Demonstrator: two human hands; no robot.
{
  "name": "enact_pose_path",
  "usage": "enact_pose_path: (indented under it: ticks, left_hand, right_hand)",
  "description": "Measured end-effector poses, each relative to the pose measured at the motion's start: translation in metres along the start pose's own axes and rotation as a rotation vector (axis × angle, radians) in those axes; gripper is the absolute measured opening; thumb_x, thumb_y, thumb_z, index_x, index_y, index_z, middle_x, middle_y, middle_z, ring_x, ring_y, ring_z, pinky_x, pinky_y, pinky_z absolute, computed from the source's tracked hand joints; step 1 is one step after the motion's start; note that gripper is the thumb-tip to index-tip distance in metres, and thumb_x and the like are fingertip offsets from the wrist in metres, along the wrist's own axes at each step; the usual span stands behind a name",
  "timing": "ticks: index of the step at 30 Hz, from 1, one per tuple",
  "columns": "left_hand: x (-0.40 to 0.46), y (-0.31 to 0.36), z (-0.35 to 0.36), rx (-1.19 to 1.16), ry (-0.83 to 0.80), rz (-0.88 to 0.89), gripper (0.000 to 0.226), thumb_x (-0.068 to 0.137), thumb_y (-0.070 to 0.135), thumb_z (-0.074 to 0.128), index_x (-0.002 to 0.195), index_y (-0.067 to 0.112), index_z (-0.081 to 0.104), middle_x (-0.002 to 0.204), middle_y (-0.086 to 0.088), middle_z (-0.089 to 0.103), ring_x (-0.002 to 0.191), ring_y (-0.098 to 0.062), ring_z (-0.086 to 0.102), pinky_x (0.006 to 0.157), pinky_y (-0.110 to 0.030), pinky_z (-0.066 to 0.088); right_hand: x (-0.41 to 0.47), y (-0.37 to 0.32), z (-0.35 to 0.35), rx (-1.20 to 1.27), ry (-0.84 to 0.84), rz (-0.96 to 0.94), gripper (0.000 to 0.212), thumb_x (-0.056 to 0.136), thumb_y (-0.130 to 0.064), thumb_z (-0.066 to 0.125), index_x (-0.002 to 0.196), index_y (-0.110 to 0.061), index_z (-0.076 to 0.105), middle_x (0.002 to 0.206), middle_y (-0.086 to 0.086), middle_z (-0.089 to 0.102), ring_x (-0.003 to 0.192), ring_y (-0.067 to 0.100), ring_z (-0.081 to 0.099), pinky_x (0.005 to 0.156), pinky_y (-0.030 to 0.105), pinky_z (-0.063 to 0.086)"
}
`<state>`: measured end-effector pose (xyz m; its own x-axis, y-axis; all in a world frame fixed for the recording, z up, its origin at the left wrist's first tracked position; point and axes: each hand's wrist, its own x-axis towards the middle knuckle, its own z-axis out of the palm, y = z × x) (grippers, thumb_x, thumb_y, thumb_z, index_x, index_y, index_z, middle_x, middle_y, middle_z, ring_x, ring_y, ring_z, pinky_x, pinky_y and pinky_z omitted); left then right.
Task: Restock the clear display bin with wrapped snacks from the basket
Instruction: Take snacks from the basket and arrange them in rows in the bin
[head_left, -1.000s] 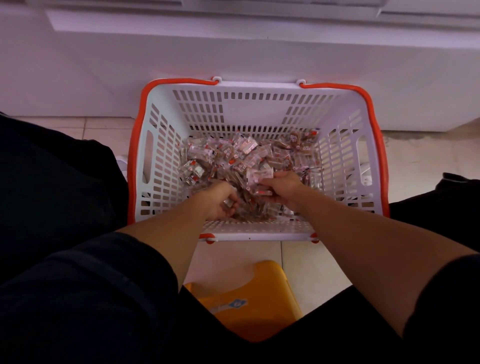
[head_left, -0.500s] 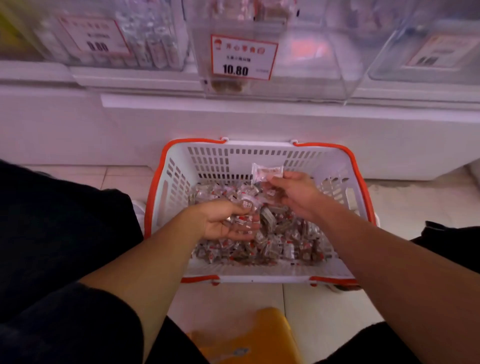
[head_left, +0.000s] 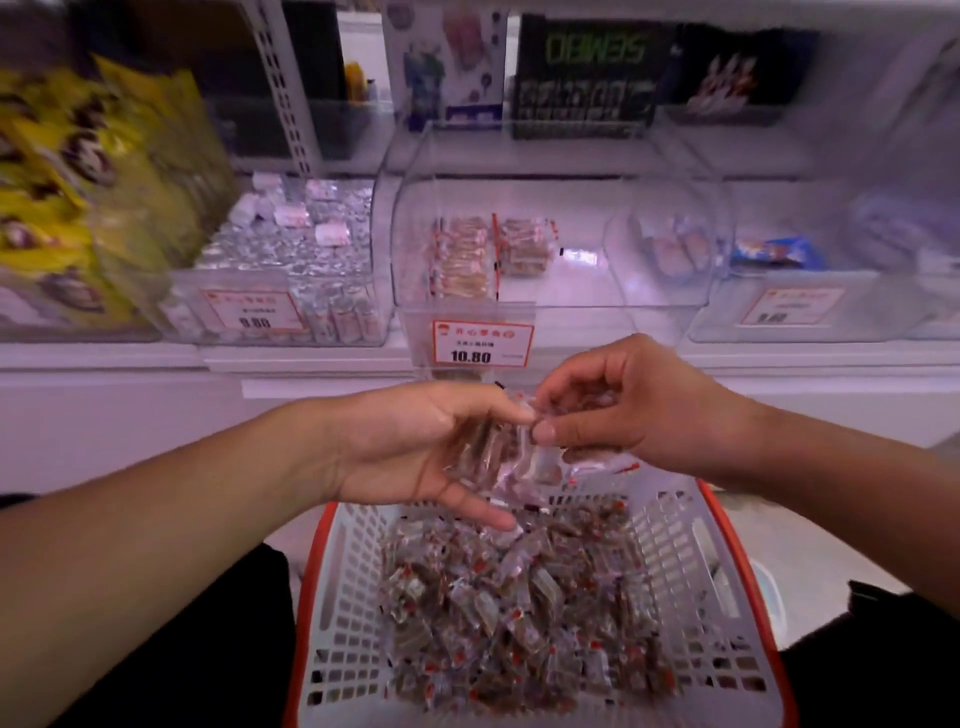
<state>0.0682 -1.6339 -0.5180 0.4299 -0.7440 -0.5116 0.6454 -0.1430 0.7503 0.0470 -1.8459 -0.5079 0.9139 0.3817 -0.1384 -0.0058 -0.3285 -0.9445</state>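
Observation:
A white basket with an orange rim (head_left: 727, 613) sits on the floor below me, holding a heap of clear-wrapped brown snacks (head_left: 519, 613). My left hand (head_left: 410, 441) is raised above the basket, palm up, and cups several wrapped snacks (head_left: 483, 452). My right hand (head_left: 634, 405) meets it from the right and pinches snack wrappers at the fingertips. Straight ahead on the shelf stands the clear display bin (head_left: 561, 244) with a 10.80 price tag (head_left: 482, 343); a few wrapped snacks (head_left: 488, 254) lie at its left side.
Another clear bin of silver-wrapped sweets (head_left: 291, 260) stands to the left, and one with few items (head_left: 789, 270) to the right. Yellow bags (head_left: 88, 197) hang at far left. Boxed goods (head_left: 582, 73) fill the upper shelf. White shelf edge (head_left: 156, 358) runs across.
Both hands rose out of the basket with snacks and came together in front of the bin. My view tilted up from the basket to the shelf.

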Motion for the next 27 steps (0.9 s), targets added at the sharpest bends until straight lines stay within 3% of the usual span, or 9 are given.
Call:
enact_pose_path:
  ticks: [2,5,9,11,14,16,20,23,27]
  left_hand:
    - [0.004,0.005,0.006,-0.017,0.021,0.044,0.031,0.088,0.019,0.061,0.117,0.010,0.067,0.116,-0.016,0.069,0.102,-0.033,0.070,0.077,-0.045,0.061]
    - [0.012,0.008,0.014,-0.026,0.157,0.090,0.022,0.089,0.002,0.056,0.108,0.005,0.065,0.102,-0.017,0.073,0.091,-0.031,0.074,0.067,-0.039,0.062]
    - [0.013,0.016,0.016,-0.133,0.184,0.089,0.042,0.065,0.011,0.065,0.106,0.004,0.069,0.094,-0.016,0.066,0.073,-0.028,0.074,0.058,-0.036,0.061]
    - [0.012,0.019,0.017,-0.131,0.175,0.118,0.040,0.064,0.011,0.066,0.103,0.005,0.073,0.092,-0.012,0.071,0.072,-0.025,0.074,0.058,-0.035,0.061]
    - [0.012,0.020,0.020,-0.083,0.113,0.165,0.032,0.072,0.008,0.066,0.101,0.008,0.078,0.106,-0.012,0.075,0.088,-0.025,0.075,0.070,-0.035,0.062]
    - [0.012,0.019,0.020,-0.049,0.107,0.191,0.027,0.077,0.004,0.065,0.101,0.010,0.077,0.112,-0.014,0.073,0.099,-0.027,0.073,0.076,-0.037,0.062]
    - [0.015,0.018,0.018,-0.012,0.099,0.189,0.047,0.079,0.002,0.070,0.124,0.005,0.059,0.115,-0.014,0.072,0.105,-0.028,0.071,0.070,-0.035,0.061]
    - [0.016,0.018,0.019,0.034,0.089,0.195,0.040,0.075,0.007,0.074,0.113,0.008,0.065,0.104,-0.009,0.073,0.099,-0.022,0.072,0.072,-0.034,0.061]
    - [0.015,0.019,0.019,0.082,0.136,0.226,0.056,0.069,0.006,0.081,0.122,0.003,0.061,0.101,-0.009,0.068,0.099,-0.023,0.069,0.068,-0.032,0.060]
  right_hand:
    - [-0.001,-0.006,-0.003,0.026,0.103,-0.006,0.014,0.072,-0.004,0.081,0.084,-0.003,0.074,0.067,0.008,0.068,0.057,0.008,0.059,0.054,0.016,0.049]
    - [-0.002,-0.015,-0.003,0.019,0.216,-0.016,0.009,0.081,-0.002,0.075,0.088,-0.008,0.074,0.073,0.009,0.072,0.063,0.012,0.060,0.060,0.020,0.049]
    - [-0.011,-0.025,-0.007,0.058,0.325,-0.036,0.034,0.088,0.007,0.052,0.098,-0.018,0.074,0.083,0.008,0.074,0.066,0.011,0.063,0.062,0.022,0.049]
    - [-0.017,-0.026,-0.008,0.095,0.295,-0.046,0.035,0.090,0.006,0.054,0.104,-0.020,0.072,0.090,0.009,0.075,0.074,0.019,0.066,0.074,0.031,0.052]
    - [-0.020,-0.022,-0.010,0.104,0.289,-0.025,0.036,0.084,0.004,0.069,0.109,-0.023,0.068,0.100,0.005,0.075,0.092,0.023,0.072,0.088,0.041,0.057]
    - [-0.020,-0.021,-0.010,0.110,0.345,0.014,0.039,0.076,0.004,0.078,0.103,-0.022,0.068,0.099,0.007,0.074,0.087,0.028,0.073,0.084,0.046,0.059]
    - [-0.017,-0.021,-0.007,-0.044,0.453,0.030,0.039,0.059,-0.006,0.091,0.087,-0.017,0.066,0.095,0.008,0.067,0.072,0.030,0.072,0.070,0.047,0.062]
    - [-0.013,-0.018,-0.003,-0.014,0.469,0.006,0.043,0.054,-0.013,0.093,0.086,-0.011,0.065,0.081,0.010,0.063,0.065,0.028,0.067,0.064,0.047,0.061]
    - [-0.009,-0.021,-0.001,0.323,0.315,-0.011,0.013,0.081,-0.008,0.075,0.093,-0.005,0.070,0.080,0.016,0.067,0.068,0.021,0.071,0.061,0.027,0.059]
